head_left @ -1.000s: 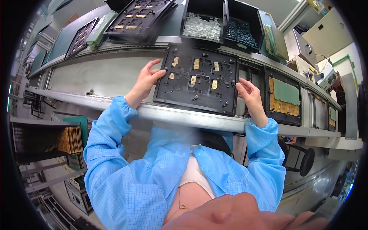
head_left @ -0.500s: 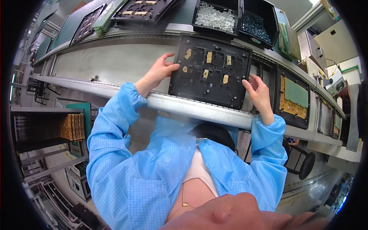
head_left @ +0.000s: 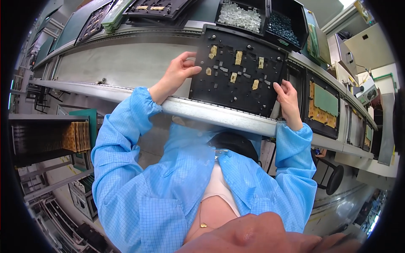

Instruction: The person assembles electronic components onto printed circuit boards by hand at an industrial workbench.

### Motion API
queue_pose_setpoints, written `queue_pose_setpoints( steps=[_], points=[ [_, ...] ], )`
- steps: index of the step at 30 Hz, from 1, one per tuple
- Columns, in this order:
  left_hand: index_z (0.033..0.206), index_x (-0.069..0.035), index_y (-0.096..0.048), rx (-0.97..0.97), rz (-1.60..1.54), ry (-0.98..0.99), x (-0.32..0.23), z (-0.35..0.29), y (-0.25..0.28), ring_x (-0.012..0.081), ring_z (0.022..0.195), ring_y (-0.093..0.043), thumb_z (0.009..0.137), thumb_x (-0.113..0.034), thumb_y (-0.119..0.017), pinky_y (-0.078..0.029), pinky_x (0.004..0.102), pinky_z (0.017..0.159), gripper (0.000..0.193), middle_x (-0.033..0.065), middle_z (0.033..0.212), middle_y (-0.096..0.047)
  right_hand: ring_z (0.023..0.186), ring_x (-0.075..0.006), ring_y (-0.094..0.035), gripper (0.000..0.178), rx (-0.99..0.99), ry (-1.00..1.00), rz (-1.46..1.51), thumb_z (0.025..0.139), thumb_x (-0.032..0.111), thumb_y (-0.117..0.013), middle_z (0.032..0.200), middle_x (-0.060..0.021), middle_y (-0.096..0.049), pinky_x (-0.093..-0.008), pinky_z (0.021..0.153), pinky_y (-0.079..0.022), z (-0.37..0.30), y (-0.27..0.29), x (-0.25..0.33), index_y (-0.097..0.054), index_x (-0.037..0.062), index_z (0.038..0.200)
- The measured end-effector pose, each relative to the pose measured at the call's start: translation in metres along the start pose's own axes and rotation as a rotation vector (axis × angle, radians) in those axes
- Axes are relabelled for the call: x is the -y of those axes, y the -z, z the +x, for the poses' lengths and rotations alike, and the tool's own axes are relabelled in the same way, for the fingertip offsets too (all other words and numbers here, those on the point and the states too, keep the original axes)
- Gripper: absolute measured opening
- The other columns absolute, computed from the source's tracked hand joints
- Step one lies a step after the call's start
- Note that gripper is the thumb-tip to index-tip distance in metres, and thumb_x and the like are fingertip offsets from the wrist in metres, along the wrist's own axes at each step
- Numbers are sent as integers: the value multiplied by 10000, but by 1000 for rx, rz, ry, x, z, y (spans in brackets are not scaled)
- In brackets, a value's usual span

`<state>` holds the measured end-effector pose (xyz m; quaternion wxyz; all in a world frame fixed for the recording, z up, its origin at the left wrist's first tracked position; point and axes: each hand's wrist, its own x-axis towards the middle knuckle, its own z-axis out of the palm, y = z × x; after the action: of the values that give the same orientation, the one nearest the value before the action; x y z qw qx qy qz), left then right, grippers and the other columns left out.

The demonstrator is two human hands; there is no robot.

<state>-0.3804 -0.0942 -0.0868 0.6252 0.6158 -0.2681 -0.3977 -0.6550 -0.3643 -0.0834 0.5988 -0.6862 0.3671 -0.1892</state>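
Observation:
Between my hands is a black fixture plate (head_left: 223, 93) with several pieces of yellowish tape (head_left: 238, 57), small cut-outs and metal screws. It lies tilted over the conveyor, its far edge near the parts bins. My left hand (head_left: 177, 76) grips its left edge, thumb toward the top face and the other fingers partly hidden behind the rim. At the right edge, my right hand (head_left: 288, 100) holds the plate with its thumb and bent fingers. The plate's underside is hidden.
Beyond the plate stand a black bin of clear pieces (head_left: 239, 17) and another of dark blue pieces (head_left: 283, 30). A metal front rail (head_left: 219, 116) runs before me. Rightward lies a fixture with a green board (head_left: 326, 101); several boards stand in a rack (head_left: 76, 137) at left.
The plate has shifted slightly right, and its far edge has come up nearer the bins. Both hands have stayed at its sides; the right has moved a little right with it.

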Motion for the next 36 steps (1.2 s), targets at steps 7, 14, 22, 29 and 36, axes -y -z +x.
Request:
queue_pose_setpoints(
  steps=[7,14,22,29,36],
  points=[
    [1256,0,-453,58,104,-403,-17,-16,-1,205,1024,-691,850,52,-733,-560,325,868,496,143,1044,-702,934,-129,-644,389,-54,482,119,917,17,-690,1082,-97,-684,-247,810,-519,-22,20,14,-529,-34,1267],
    [1073,-8,-526,135,879,-1297,-54,1,29,365,1064,-688,840,20,-672,-576,423,908,276,209,1172,-682,1244,-427,-569,205,201,1162,-287,929,23,-613,1269,-267,-609,-499,1060,-445,-11,27,19,-521,5,1111],
    [1099,6,-599,90,1203,-1328,-59,32,63,347,1159,-646,872,-37,-607,-544,420,992,232,167,1257,-657,1139,-420,-644,229,-4,1352,-727,809,-83,-656,1167,-207,-670,-455,935,-560,-13,-12,41,-517,-4,972],
    [1159,-6,-646,56,1115,-1131,-33,45,82,330,1214,-621,852,-43,-621,-505,395,1032,310,151,1290,-649,1064,-410,-666,215,122,1335,-862,726,-128,-636,1099,-210,-672,-456,894,-576,-13,-33,41,-567,-34,907],
    [1397,-91,-476,67,502,-583,-54,16,59,216,1033,-697,840,2,-722,-558,327,896,616,141,1128,-715,1092,-267,-675,258,184,892,-356,811,-120,-678,1121,-166,-701,-345,918,-542,-24,6,53,-622,-30,1046]
  ],
)
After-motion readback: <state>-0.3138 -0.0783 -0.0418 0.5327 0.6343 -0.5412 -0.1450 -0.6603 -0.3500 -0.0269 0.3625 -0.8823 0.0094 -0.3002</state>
